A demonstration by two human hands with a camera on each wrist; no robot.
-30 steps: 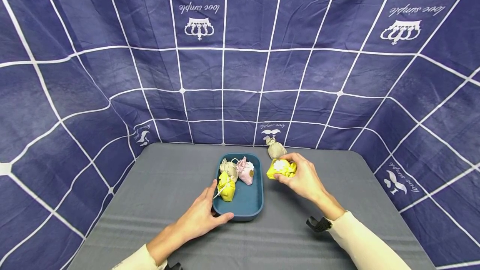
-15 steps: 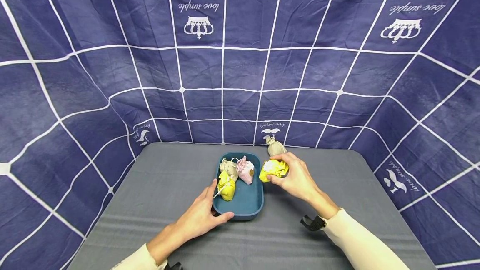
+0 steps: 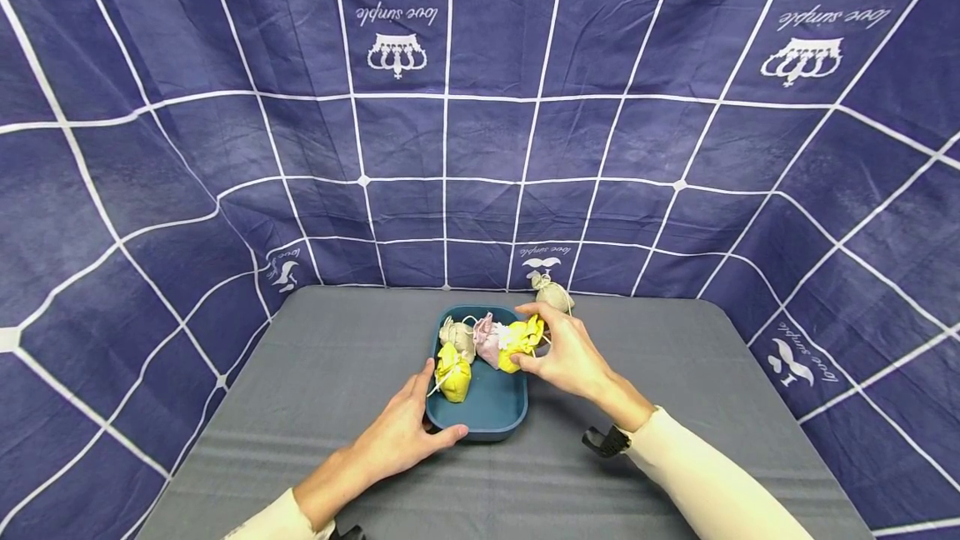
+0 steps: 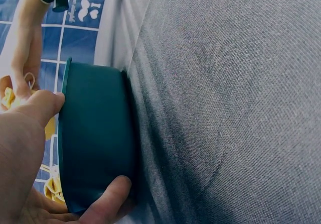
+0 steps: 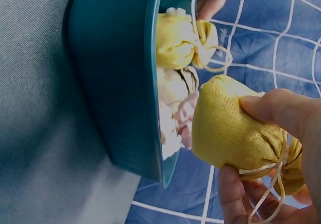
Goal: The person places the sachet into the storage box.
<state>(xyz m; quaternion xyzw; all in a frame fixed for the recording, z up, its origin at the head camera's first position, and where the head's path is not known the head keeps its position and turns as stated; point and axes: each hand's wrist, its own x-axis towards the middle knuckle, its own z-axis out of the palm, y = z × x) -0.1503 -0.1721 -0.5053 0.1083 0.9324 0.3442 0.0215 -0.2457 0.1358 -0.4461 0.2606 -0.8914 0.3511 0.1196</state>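
1 yellow pouch (image 3: 519,337), pinched in right hand (image 3: 567,348) (left hand (image 3: 397,437) grips tray (image 3: 491,423)).

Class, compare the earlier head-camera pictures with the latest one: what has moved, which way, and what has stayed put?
The right hand, gripping a yellow pouch, has carried it leftward from over the table to above the blue tray, beside the pink pouch. It has not let go. The left hand still holds the tray's near corner; the three pouches inside and the beige pouch behind have not moved.
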